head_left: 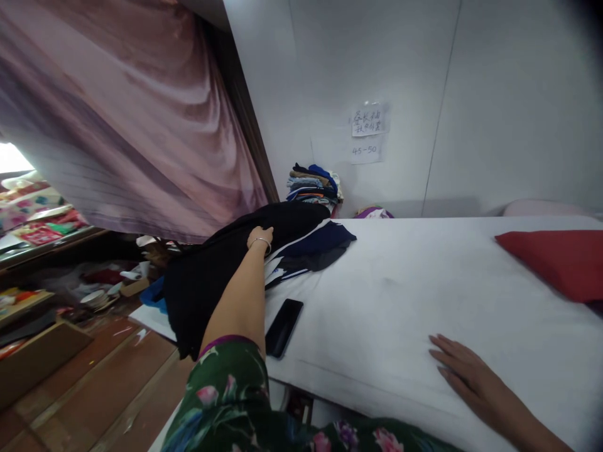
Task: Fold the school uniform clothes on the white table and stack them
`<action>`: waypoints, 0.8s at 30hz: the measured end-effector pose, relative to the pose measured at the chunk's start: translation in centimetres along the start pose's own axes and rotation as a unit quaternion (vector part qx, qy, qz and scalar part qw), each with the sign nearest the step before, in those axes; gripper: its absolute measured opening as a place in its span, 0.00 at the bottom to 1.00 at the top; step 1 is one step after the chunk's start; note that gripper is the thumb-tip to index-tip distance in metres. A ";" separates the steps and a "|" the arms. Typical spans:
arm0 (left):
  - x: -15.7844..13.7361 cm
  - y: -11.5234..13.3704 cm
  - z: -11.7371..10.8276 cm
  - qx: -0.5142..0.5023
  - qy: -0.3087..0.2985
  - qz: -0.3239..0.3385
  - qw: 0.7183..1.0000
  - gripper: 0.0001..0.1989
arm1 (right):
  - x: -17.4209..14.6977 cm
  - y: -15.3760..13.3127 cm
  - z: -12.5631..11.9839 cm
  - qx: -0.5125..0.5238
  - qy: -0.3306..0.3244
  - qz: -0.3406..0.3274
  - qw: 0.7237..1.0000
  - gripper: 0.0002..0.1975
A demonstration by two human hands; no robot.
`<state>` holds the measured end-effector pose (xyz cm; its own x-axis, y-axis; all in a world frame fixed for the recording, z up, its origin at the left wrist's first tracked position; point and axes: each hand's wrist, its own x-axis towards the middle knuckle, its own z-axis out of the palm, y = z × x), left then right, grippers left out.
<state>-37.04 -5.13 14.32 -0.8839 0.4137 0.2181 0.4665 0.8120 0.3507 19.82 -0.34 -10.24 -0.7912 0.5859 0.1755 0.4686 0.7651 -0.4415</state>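
Note at four o'clock a right hand (464, 370), fingers extended, holding nothing; cannot tell whether resting on the white table (386, 307) or just above. Keep clear of the phone (284, 328) at six o'clock. At eight o'clock, find black cloth (202, 282) overhanging the table edge. Observe upon it, toward nine o'clock, the left hand (260, 238), fingers curled; cannot confirm a pinch. Advisable: secure a full fold, leaving the navy garment (320, 241) alongside undisturbed.

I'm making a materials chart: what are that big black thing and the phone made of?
Black thing: soft-looking, matte fabric; it drapes loosely and barely shines, fibre unclear. Phone: probably a glass front, judging by its smooth, dark face.
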 end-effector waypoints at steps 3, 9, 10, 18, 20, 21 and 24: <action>0.1 0.4 -0.5 -0.025 0.013 -0.010 1.000 0.24 | -0.1 -0.3 -0.2 -0.008 0.003 0.000 1.000 0.21; 0.4 3.8 -2.8 -0.049 0.077 0.017 0.996 0.23 | 0.0 0.2 0.0 -0.026 0.051 -0.039 0.998 0.20; 0.3 4.7 -3.2 -0.050 0.095 0.031 0.994 0.23 | 0.1 0.3 0.1 -0.028 0.064 -0.049 0.996 0.20; -4.9 10.7 -2.5 0.011 0.176 0.273 0.946 0.15 | 0.2 0.7 0.3 -0.019 0.091 -0.069 0.993 0.20; -7.1 11.8 -1.1 0.032 0.149 0.324 0.934 0.14 | 0.2 0.7 0.3 -0.009 0.091 -0.063 0.994 0.20; -8.3 12.4 -0.2 0.038 0.132 0.344 0.929 0.13 | 0.1 0.8 0.3 -0.002 0.092 -0.060 0.994 0.20; -11.5 13.9 2.3 0.041 0.087 0.399 0.912 0.11 | 0.2 1.0 0.3 0.013 0.096 -0.058 0.994 0.20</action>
<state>-20.51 2.34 14.54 -0.2430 0.8203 0.5178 0.9484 0.3130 -0.0508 20.02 0.41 -10.95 -0.7486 0.5368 0.3892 0.3675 0.8245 -0.4304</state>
